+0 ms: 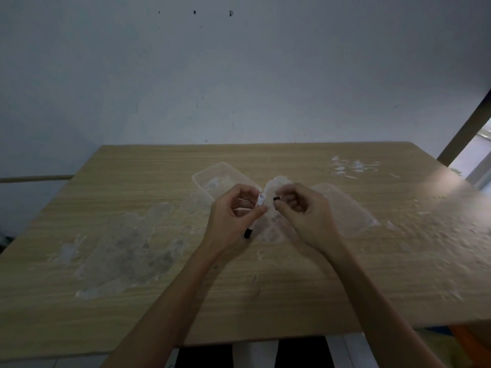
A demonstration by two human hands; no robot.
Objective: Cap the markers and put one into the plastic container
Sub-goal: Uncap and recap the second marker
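My left hand (233, 216) grips a white marker (255, 215) with a black lower end, held tilted, its open upper end pointing up and to the right. My right hand (303, 213) pinches a small black cap (276, 199) just to the right of the marker's upper end, a short gap between them. Behind my hands on the table lies a clear plastic container (212, 176), open side up. A second clear plastic piece (353, 216), perhaps its lid, lies to the right.
The wooden table (159, 301) carries whitish smears and residue, heaviest at the left middle and far right. A crumpled clear plastic wrap (271, 232) lies under my hands. A pale wall stands behind the table.
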